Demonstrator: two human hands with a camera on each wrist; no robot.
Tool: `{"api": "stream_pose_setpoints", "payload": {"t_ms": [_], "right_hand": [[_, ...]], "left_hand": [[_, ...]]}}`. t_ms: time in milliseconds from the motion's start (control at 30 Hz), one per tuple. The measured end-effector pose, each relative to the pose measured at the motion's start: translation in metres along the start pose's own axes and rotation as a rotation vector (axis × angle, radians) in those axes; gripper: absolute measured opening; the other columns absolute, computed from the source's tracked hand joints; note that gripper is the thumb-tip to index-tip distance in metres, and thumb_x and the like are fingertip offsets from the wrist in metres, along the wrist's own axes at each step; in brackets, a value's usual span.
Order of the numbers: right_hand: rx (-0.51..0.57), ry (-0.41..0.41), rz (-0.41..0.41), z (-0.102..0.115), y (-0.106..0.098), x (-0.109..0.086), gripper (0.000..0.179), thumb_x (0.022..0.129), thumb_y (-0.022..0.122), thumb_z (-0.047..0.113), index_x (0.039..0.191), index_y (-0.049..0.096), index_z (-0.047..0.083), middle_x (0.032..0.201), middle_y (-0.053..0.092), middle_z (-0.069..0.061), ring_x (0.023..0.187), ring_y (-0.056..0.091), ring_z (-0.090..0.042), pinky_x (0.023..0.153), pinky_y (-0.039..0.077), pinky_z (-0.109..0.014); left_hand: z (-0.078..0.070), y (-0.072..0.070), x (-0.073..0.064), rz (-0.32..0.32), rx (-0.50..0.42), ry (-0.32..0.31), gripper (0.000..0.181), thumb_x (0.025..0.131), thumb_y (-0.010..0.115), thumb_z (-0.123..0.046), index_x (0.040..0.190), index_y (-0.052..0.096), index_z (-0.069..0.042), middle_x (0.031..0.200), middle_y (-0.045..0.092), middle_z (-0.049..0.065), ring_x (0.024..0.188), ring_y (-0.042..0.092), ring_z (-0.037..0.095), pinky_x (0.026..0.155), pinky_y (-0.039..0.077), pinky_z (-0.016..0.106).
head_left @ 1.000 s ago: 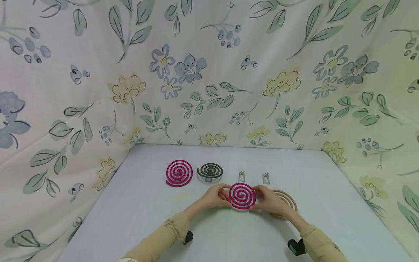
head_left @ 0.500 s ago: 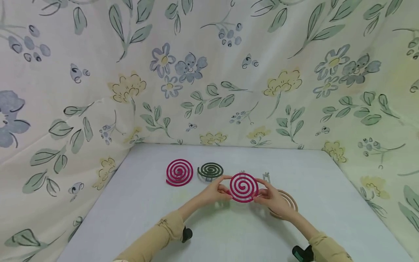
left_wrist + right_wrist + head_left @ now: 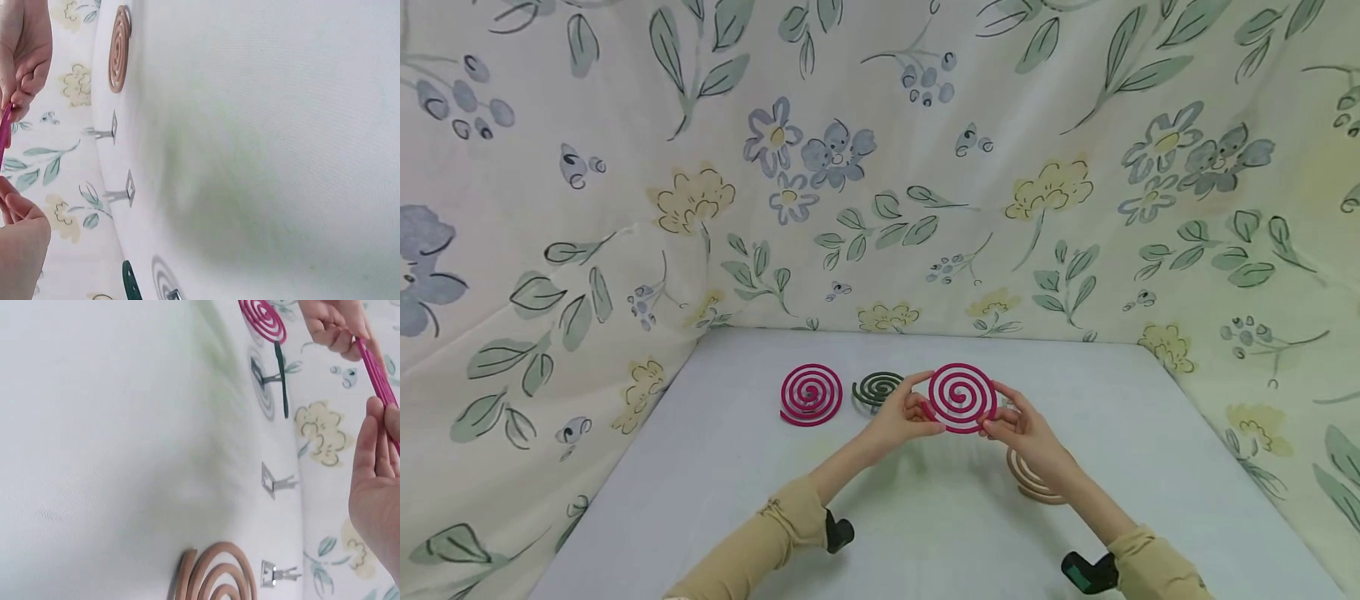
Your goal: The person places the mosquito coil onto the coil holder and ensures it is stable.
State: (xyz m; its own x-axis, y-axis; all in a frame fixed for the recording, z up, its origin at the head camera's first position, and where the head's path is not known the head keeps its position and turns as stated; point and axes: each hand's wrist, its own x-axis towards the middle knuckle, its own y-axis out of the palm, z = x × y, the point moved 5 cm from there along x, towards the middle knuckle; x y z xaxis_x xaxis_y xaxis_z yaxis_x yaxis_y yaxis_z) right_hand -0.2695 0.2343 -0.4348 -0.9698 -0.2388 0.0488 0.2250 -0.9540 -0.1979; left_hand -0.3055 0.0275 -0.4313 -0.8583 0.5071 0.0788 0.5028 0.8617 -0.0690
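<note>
A magenta mosquito coil (image 3: pixel 958 397) is held up above the table, its flat spiral face tilted toward the head camera. My left hand (image 3: pixel 897 418) pinches its left rim and my right hand (image 3: pixel 1028 435) its right rim, thumbs low. Behind the left hand, a dark green coil (image 3: pixel 874 386) is partly covered; the right wrist view shows it raised on a metal stand. Two bare metal stands, a nearer one (image 3: pixel 270 575) and a farther one (image 3: pixel 284 484), stand on the table; in the head view the coil and right hand mostly hide them.
Another magenta coil (image 3: pixel 810 394) is at the left, raised off the table. Below my right hand, a tan coil (image 3: pixel 1033 487) lies partly hidden on the white table (image 3: pixel 715 500). Floral cloth (image 3: pixel 880 167) hangs around the back and sides.
Both hands have lifted the magenta coil up and away from me, toward the stands. The left hand now overlaps the green coil; the other coils have stayed put.
</note>
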Motion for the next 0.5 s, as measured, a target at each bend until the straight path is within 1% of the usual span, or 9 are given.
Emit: {"api": "stream_pose_setpoints", "payload": {"t_ms": [100, 200, 267, 367, 433, 500], "right_hand": [[0.047, -0.004, -0.046, 0.004, 0.002, 0.001, 0.071, 0.092, 0.061, 0.017, 0.149, 0.018, 0.011, 0.106, 0.063, -0.001, 0.093, 0.066, -0.006, 0.086, 0.052, -0.022], [0.092, -0.018, -0.091, 0.007, 0.005, 0.002, 0.07, 0.093, 0.06, 0.015, 0.148, 0.018, 0.011, 0.104, 0.063, 0.005, 0.093, 0.066, -0.005, 0.085, 0.051, -0.021], [0.112, -0.031, -0.116, 0.01, 0.007, 0.002, 0.069, 0.093, 0.059, 0.014, 0.148, 0.017, 0.01, 0.102, 0.063, 0.007, 0.092, 0.066, -0.003, 0.084, 0.051, -0.019], [0.14, -0.05, -0.159, 0.014, 0.01, 0.003, 0.068, 0.093, 0.058, 0.011, 0.147, 0.017, 0.008, 0.099, 0.062, 0.01, 0.091, 0.065, -0.001, 0.084, 0.051, -0.017], [0.157, -0.06, -0.188, 0.015, 0.011, 0.004, 0.067, 0.093, 0.057, 0.008, 0.148, 0.018, 0.007, 0.098, 0.062, 0.011, 0.09, 0.065, 0.0, 0.083, 0.05, -0.017], [0.162, -0.061, -0.216, 0.016, 0.012, 0.004, 0.067, 0.093, 0.058, 0.009, 0.148, 0.019, 0.007, 0.097, 0.062, 0.011, 0.089, 0.065, 0.0, 0.084, 0.05, -0.016]], "left_hand": [[-0.015, 0.0, -0.004, -0.058, 0.01, 0.044, 0.076, 0.081, 0.071, -0.002, 0.145, 0.031, -0.01, 0.103, 0.058, 0.02, 0.08, 0.053, 0.011, 0.072, 0.048, 0.016], [-0.027, 0.001, -0.008, -0.111, -0.013, 0.082, 0.075, 0.081, 0.07, 0.002, 0.144, 0.028, -0.002, 0.106, 0.056, 0.025, 0.081, 0.053, 0.012, 0.073, 0.047, 0.014], [-0.027, 0.001, -0.008, -0.156, -0.051, 0.087, 0.074, 0.081, 0.069, 0.004, 0.143, 0.028, -0.001, 0.109, 0.055, 0.027, 0.083, 0.053, 0.013, 0.074, 0.046, 0.014], [-0.017, 0.0, -0.001, -0.24, -0.088, 0.124, 0.069, 0.08, 0.071, 0.004, 0.138, 0.034, 0.002, 0.11, 0.056, 0.027, 0.086, 0.054, 0.013, 0.075, 0.045, 0.014], [-0.01, 0.0, 0.003, -0.294, -0.089, 0.144, 0.063, 0.08, 0.072, 0.001, 0.134, 0.04, 0.003, 0.112, 0.058, 0.025, 0.089, 0.056, 0.015, 0.077, 0.046, 0.015], [-0.011, 0.001, 0.003, -0.33, -0.081, 0.16, 0.058, 0.08, 0.072, 0.001, 0.13, 0.044, 0.006, 0.113, 0.059, 0.024, 0.093, 0.058, 0.021, 0.081, 0.047, 0.017]]}}
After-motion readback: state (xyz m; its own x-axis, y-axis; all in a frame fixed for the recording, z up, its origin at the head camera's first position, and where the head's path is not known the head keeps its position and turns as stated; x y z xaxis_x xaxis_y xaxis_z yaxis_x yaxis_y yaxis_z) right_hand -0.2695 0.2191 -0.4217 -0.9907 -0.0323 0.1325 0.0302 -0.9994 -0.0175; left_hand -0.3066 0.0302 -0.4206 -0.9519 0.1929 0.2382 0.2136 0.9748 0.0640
